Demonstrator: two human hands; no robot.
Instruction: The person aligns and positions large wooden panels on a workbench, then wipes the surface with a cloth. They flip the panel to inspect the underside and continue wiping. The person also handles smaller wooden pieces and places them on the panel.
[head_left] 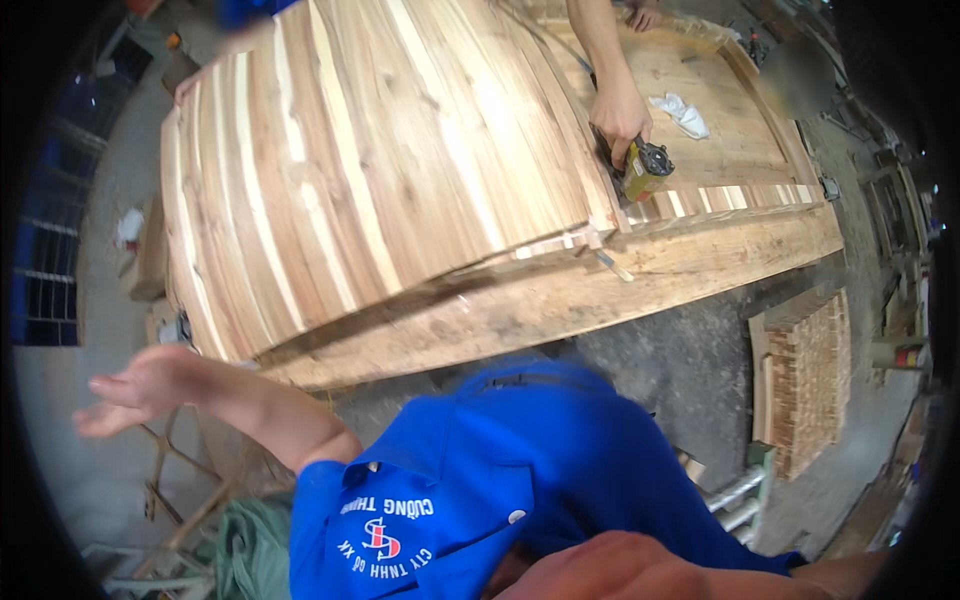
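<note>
My left hand [130, 395] is raised off the near left corner of a large striped wooden panel [380, 150], palm turned up. Its fingers are apart and hold nothing. Part of my right arm [840, 575] shows along the lower edge; the right hand cannot be seen. The panel lies tilted on a thick wooden workbench [700, 255]. Across the bench, another person's hand [622, 110] grips a yellow and black handheld power tool [648, 172], set against the panel's right end where it meets a framed wooden piece [740, 200].
A crumpled white cloth [683, 115] lies on the framed piece. A small brush-like stick [615, 265] rests at the bench's near edge. Stacked wood blocks [808, 380] stand on the floor to the right. Green fabric [262, 550] hangs at lower left. Another blue-sleeved person is at the far left.
</note>
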